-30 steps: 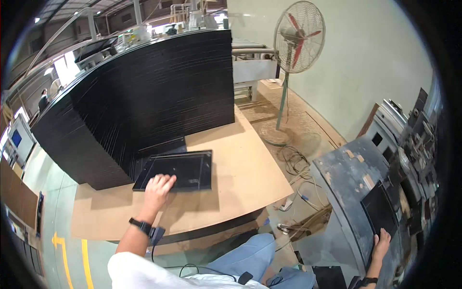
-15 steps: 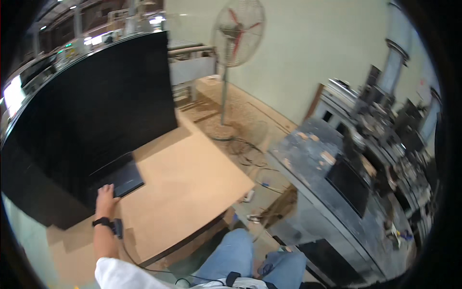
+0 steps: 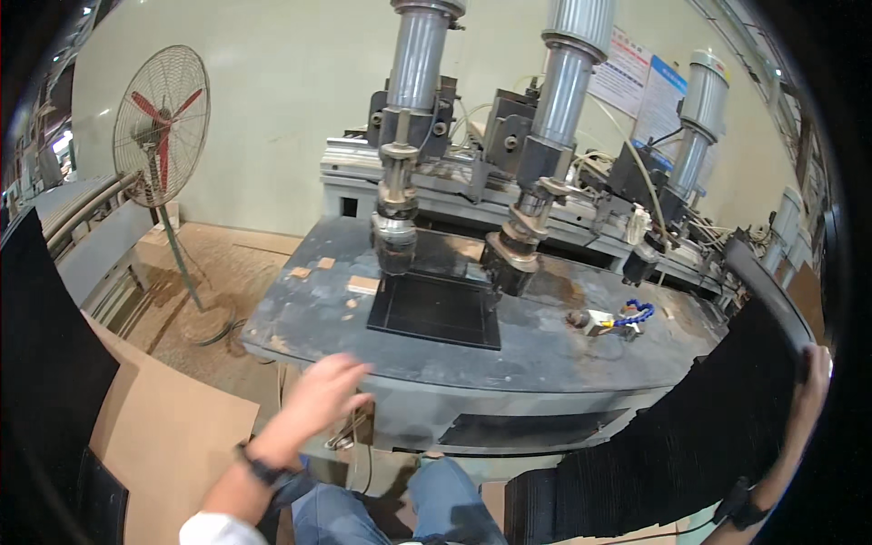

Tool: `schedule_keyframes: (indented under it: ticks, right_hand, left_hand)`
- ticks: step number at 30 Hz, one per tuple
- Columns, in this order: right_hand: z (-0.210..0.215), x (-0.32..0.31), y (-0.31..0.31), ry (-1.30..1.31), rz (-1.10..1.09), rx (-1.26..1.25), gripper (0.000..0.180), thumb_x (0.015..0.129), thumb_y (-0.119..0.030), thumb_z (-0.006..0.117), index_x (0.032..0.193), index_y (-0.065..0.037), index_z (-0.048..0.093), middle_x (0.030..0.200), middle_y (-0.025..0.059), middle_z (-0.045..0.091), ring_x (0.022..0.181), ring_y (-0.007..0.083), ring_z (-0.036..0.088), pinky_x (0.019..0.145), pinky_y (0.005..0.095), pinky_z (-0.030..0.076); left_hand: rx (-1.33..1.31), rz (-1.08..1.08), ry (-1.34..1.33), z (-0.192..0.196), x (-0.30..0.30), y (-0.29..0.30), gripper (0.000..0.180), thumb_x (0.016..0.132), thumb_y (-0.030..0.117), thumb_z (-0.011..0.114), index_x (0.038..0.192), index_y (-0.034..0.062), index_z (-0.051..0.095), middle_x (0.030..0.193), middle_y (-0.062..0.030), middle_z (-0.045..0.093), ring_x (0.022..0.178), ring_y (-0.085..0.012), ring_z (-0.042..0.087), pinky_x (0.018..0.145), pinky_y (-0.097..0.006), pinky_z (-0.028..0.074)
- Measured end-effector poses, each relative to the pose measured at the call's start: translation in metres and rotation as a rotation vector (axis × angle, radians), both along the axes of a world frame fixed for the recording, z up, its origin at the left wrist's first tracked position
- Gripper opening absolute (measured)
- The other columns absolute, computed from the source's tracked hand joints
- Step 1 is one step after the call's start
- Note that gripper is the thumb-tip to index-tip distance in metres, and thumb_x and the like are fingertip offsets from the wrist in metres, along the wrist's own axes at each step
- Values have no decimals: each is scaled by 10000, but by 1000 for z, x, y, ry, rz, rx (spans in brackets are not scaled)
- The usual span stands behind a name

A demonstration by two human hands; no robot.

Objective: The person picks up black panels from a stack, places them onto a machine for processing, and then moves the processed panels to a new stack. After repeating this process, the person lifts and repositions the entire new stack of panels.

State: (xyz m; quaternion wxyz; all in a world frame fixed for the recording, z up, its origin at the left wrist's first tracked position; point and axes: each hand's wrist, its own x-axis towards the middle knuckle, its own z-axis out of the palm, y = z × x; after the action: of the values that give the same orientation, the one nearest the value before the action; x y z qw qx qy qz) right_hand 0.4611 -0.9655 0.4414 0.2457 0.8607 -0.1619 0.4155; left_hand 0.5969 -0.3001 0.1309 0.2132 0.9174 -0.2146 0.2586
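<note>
The left hand (image 3: 322,395) hangs in the air in front of the machine table (image 3: 545,350), fingers loosely spread and holding nothing; it is blurred, and sits just short of the table's near edge at about seven o'clock from the black sheet (image 3: 438,309) that lies flat on the tabletop. That sheet rests under two of the three upright metal cylinders (image 3: 413,136), the heads of those two standing over its far corners. The right hand (image 3: 811,391) is out at three o'clock near the rim of the view, fingers curled over the top edge of a tall stack of black sheets (image 3: 690,445) that leans beside the table's right end; it is gripping that stack's edge, though the fingertips are hard to make out. A dark watch (image 3: 263,470) bands the left wrist and another (image 3: 740,513) the right. On the tabletop at three o'clock from the flat sheet lies a small fitting with a blue segmented hose (image 3: 631,315). A standing fan (image 3: 162,127) with red blades is at ten o'clock, well apart from the table. Brown cardboard (image 3: 173,445) covers the surface at eight o'clock, with another dark stack (image 3: 41,363) rising at its left. Blue trouser knees (image 3: 445,500) show at six o'clock.
</note>
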Motion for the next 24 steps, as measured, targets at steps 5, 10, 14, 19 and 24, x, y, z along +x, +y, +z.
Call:
schedule_keyframes:
  ticks: [5,10,14,19,24]
  right_hand:
    - [-54,94,193,-64,810,-160,310,691,104,550,952,-36,641,903,127,618,837,289,611,716,382,510]
    - [-152,178,251,243,1120,48,331,649,45,576,940,-93,653,868,82,653,826,278,624,707,377,518]
    - [-255,244,292,341,1130,172,352,688,-45,637,1035,-100,619,954,79,661,886,276,631,808,394,506]
    - [-340,315,335,406,1196,229,430,728,-197,729,1112,-54,600,1187,133,605,1115,309,556,986,463,404]
    - [-355,364,346,666,1271,415,432,783,-168,673,1195,-55,608,1248,134,591,1183,315,527,1019,395,394]
  left_hand:
    - [130,186,243,-50,142,-86,763,817,613,548,1330,51,480,1392,-139,433,1337,-336,321,1102,-561,198]
    - [195,140,84,-42,105,-109,795,741,623,615,1241,10,538,1194,-150,509,1177,-332,433,1088,-514,251]
    - [197,-2,-174,-54,12,-56,390,681,142,660,1065,111,599,848,-81,508,825,-269,531,723,-357,463]
    - [423,118,-286,-30,-145,21,318,688,106,641,1002,142,670,874,-21,566,840,-192,562,729,-301,490]
    - [480,674,-106,-11,-307,62,254,725,120,626,973,123,679,925,-11,608,856,-188,566,722,-314,483]
